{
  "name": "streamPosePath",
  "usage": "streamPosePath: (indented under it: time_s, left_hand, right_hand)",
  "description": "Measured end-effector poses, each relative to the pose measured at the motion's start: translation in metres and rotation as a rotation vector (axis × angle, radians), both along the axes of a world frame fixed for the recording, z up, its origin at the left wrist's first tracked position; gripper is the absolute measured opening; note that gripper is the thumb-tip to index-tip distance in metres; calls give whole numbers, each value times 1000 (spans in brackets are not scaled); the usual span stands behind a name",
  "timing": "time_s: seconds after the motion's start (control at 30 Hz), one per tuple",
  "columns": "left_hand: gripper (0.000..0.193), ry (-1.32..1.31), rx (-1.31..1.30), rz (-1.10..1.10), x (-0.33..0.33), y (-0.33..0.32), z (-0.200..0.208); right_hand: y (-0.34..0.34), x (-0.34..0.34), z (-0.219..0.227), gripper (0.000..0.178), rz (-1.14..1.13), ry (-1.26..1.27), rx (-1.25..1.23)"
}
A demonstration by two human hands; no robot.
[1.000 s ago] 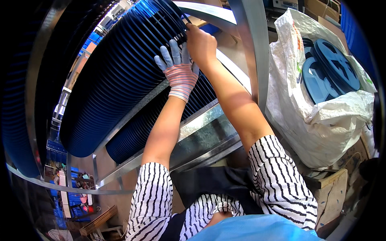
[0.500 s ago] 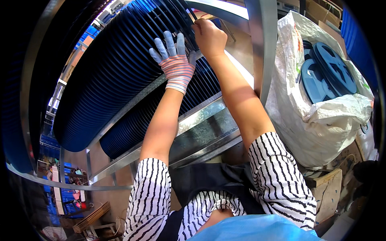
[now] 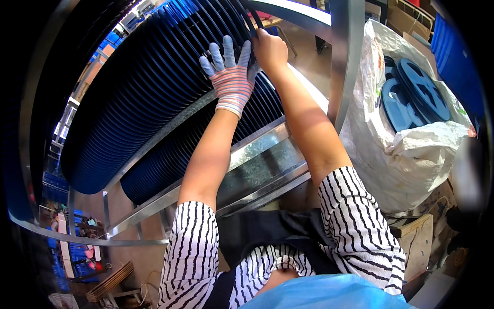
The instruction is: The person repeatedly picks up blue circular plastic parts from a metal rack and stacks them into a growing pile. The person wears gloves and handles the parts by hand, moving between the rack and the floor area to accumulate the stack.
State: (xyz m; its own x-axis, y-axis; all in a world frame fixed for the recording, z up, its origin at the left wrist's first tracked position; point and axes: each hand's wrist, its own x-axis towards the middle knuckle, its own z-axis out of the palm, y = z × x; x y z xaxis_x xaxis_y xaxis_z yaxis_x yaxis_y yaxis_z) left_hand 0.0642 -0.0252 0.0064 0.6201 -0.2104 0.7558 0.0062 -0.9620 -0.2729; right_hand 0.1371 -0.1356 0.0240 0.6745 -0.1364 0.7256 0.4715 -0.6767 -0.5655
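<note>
A long row of dark blue plastic reel discs (image 3: 118, 108) stands on edge, packed side by side in a metal rack. My left hand (image 3: 231, 77), in a striped glove with grey-blue fingertips, lies across the disc rims near the row's right end, fingers spread. Just right of it, my bare right hand (image 3: 271, 51) has its fingers closed on the rim of an end disc (image 3: 256, 15). That disc's lower part is hidden behind my hands. Under the upper row, a second row of discs (image 3: 170, 167) sits in the same rack.
The rack's metal upright (image 3: 343, 62) rises close to my right forearm, and its lower rail (image 3: 262, 159) runs beneath both arms. To the right stands a white woven sack (image 3: 391, 170) holding blue reels (image 3: 424, 90). A wooden box (image 3: 416, 242) is below the sack.
My left hand has shifted slightly right along the rims, toward my right hand. The right hand keeps its hold at the row's end. The whole view has turned a little.
</note>
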Motion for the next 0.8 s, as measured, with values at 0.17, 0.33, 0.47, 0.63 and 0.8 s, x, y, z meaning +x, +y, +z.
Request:
streamPosePath:
  time_s: [0.17, 0.33, 0.47, 0.63, 0.8]
  left_hand:
    - [70, 76, -28, 20, -6, -5, 9]
    - [68, 102, -51, 14, -16, -8, 20]
    - [68, 69, -63, -19, -16, -11, 17]
    - [72, 58, -69, -12, -20, -15, 26]
    - [72, 100, -107, 13, -33, -34, 32]
  right_hand:
    - [-8, -15, 12, 18, 41, -182, 139]
    - [-20, -75, 49, 14, 58, -444, 388]
    - [-33, -126, 64, 14, 55, -425, 349]
    - [-49, -190, 74, 13, 16, -602, 308]
    - [-93, -275, 72, 15, 138, -565, 455]
